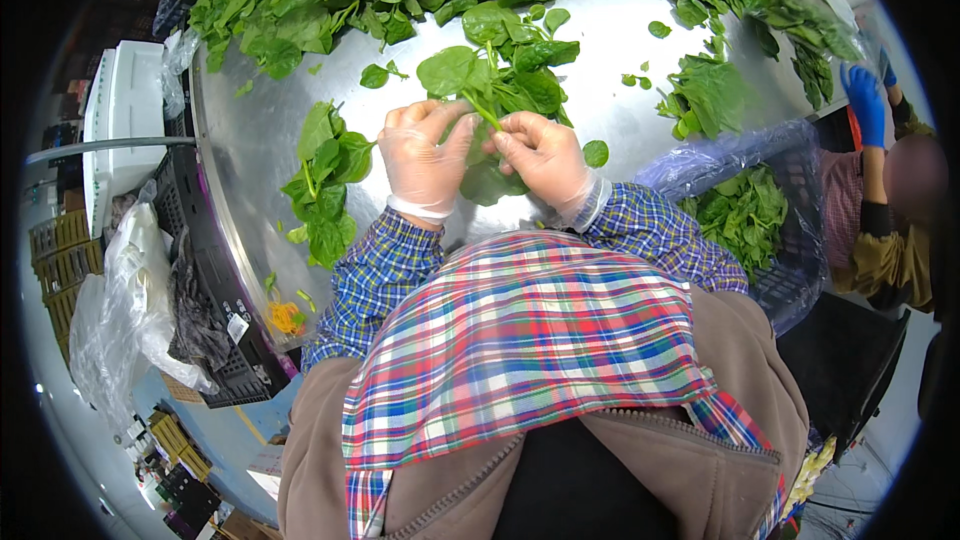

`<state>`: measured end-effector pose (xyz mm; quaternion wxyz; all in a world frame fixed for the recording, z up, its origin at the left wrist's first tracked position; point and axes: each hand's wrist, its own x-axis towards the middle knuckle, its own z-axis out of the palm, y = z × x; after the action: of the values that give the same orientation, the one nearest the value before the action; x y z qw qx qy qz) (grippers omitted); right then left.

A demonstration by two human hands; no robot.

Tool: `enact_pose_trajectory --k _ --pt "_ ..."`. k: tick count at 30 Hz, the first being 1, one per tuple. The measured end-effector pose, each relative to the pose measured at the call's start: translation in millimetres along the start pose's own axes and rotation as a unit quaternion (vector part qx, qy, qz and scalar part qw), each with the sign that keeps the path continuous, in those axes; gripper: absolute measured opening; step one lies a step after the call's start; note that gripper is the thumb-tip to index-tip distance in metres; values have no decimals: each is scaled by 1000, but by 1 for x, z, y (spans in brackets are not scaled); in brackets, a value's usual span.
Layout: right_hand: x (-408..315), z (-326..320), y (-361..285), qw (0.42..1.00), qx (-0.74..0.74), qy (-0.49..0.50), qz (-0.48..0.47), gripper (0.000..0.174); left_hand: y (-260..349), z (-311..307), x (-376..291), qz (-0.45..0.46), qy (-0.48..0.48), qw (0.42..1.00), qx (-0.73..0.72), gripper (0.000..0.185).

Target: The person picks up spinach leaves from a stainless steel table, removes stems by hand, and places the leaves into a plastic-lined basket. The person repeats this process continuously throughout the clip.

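Close together over a stainless steel table, both hands wear clear plastic gloves. My left hand pinches a green leafy sprig near its stem. My right hand has thumb and fingertips on the stem's lower end; the exact contact is partly hidden by the fingers. A broad leaf hangs beneath them. Just beyond lies a small bunch of loose greens. Left of my left hand rests a sprig pile, and a single leaf lies right of my right hand.
A large heap of greens spans the table's far side. At right stand a bunch and a plastic-lined crate holding greens. Yellow rubber bands lie near-left, beside a black crate. A blue-gloved co-worker's hand is at far right.
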<state>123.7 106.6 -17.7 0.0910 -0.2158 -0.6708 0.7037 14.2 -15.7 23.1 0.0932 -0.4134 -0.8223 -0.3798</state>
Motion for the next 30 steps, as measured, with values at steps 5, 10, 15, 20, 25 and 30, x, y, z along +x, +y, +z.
enact_pose_trajectory --k 5,10,15,20,25,30 --pt "-5 1 -3 1000 -18 -4 -16 20 -7 11 -6 -25 -43 996 -72 9" --pt "-4 4 -2 999 21 -17 -23 21 -14 11 -10 -35 -65 994 -85 4" --pt "5 -6 -3 990 132 -56 10 22 -20 13 -13 -245 -114 927 -258 8" --pt "3 -9 -6 954 249 -128 103 25 -20 10 -7 -337 -193 822 -415 31" --pt "1 -8 -6 937 274 -176 125 25 -16 5 0 -343 -219 746 -527 37" --pt "7 -13 -1 946 198 -213 141 26 -19 7 -3 -341 -240 777 -471 22"
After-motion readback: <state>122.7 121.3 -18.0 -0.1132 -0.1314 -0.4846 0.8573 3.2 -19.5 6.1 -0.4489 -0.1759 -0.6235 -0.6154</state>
